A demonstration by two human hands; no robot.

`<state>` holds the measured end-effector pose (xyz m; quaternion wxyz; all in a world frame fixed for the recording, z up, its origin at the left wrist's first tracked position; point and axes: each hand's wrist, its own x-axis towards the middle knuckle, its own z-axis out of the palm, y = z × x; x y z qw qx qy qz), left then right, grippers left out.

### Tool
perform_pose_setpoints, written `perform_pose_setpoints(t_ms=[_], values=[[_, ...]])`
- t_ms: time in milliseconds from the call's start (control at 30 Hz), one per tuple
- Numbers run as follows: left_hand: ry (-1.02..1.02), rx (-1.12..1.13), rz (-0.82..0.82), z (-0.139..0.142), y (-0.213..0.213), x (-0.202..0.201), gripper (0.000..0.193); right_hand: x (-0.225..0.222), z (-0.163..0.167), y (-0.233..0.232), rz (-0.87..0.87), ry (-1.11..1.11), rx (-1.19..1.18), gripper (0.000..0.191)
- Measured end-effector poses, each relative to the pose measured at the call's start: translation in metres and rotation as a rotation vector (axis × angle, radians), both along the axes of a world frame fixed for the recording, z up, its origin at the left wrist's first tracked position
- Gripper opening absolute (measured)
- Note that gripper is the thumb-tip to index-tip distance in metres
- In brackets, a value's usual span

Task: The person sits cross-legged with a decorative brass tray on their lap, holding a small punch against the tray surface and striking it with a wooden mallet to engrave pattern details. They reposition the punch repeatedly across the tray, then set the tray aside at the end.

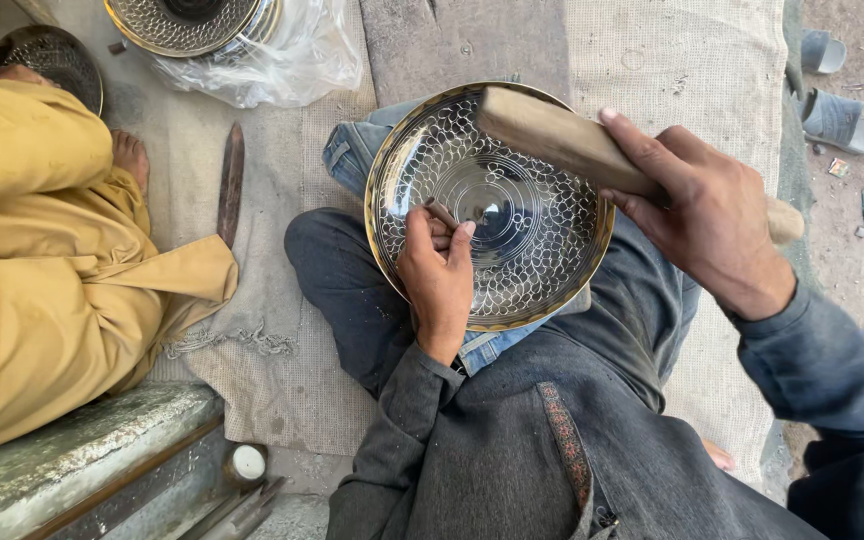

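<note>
A round engraved metal plate [542, 250] with a brass-coloured rim and a scale pattern rests on my lap. My left hand [438, 275] lies on the plate's left part and is shut on a small chisel [442, 213], whose tip points at the plate near its middle. Raised over the plate's upper right, my right hand [707, 215] grips a wooden mallet [552, 137], with the mallet's thick end above the plate's top edge.
A person in yellow clothes [42, 260] sits close at the left. Another patterned plate [184, 22] in clear plastic lies at the top, a further one [47, 60] at the top left. A metal tool [230, 182] lies on the cloth. Sandals [837, 120] lie on the ground at the right.
</note>
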<state>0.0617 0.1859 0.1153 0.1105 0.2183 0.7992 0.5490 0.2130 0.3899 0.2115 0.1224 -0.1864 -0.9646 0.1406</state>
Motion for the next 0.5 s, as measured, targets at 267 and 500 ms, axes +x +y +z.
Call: perform_pose_setpoints(t_ms=[267,500], values=[[0.110,-0.016,0.012,-0.010,-0.001,0.010,0.038,-0.031,0.036,0.003,0.286,-0.075,0.176,0.073],[0.058,-0.049,0.029,-0.016,0.000,0.006,0.045,-0.054,0.053,-0.011,0.451,-0.204,0.345,0.060]])
